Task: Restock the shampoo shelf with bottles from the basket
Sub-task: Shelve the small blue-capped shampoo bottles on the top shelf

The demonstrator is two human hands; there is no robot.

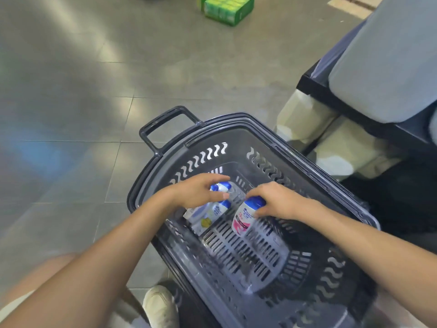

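Observation:
A dark grey plastic basket point(307, 152) stands on the floor in front of me. White shampoo bottles with blue caps lie on its slotted bottom. My right hand point(276, 200) grips the blue cap end of a bottle with a pink label point(243, 221). My left hand point(201, 190) reaches over a cluster of bottles at the far left of the basket; its fingers curl around a blue-capped bottle point(222, 187). Below it lies a bottle with a yellow mark point(210, 215). The shelf itself is not plainly in view.
The basket's handle point(163, 129) sticks out at the far left. A black shelf base with pale packages point(350, 147) stands to the right. Green cartons point(227, 8) sit on the tiled floor far ahead. My shoe point(160, 306) is beside the basket.

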